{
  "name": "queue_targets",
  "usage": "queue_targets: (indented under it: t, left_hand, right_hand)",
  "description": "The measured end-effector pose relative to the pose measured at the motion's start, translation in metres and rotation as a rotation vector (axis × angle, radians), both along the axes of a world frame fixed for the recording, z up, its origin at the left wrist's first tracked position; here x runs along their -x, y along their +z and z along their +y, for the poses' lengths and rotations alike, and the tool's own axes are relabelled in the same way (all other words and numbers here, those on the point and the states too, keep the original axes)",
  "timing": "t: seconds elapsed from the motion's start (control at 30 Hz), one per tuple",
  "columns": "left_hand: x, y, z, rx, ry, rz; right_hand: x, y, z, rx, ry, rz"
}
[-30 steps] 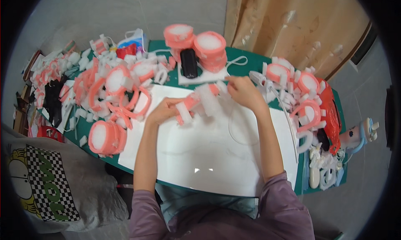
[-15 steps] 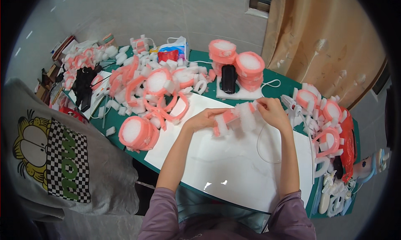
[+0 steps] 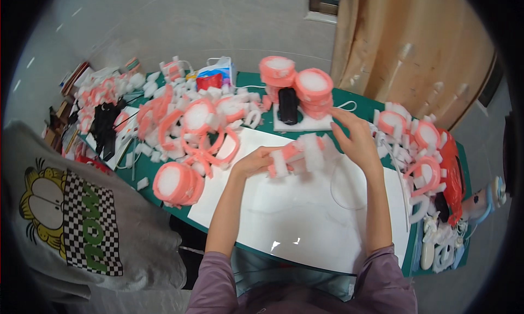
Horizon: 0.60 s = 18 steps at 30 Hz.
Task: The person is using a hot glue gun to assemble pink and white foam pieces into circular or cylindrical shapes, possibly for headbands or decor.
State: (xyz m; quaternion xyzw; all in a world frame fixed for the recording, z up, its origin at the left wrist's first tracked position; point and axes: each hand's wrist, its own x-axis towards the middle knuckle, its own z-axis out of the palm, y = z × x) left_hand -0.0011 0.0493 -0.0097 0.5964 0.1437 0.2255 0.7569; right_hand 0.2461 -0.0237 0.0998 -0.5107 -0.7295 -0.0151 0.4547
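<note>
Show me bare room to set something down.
The white sheet is bare between the forearms, below the foam piece in the left hand and left of the cord. Foam heaps crowd the green table on both sides.

Left hand has the foam strip pinched at its left end, and here's the right hand, fingers spread, just off the other end! Below the grip, a white sheet; beyond it, a black device before pink stacks; well right, a red bag; left, a grey-shirted person.
</note>
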Motion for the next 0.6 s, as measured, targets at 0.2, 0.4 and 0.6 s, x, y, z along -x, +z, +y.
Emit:
queue_targets:
  t: [0.2, 0.4, 0.6]
  left_hand:
    - [-0.005, 0.008, -0.002, 0.061, 0.029, -0.025]
    - [-0.002, -0.004, 0.003, 0.113, -0.001, -0.082]
    - [0.0, -0.004, 0.005, 0.147, -0.013, -0.09]
  right_hand:
    - [0.016, 0.017, -0.015, 0.098, 0.377, -0.097]
    - [0.026, 0.003, -0.007, 0.096, 0.34, -0.128]
    - [0.027, -0.004, 0.0, 0.151, 0.336, -0.044]
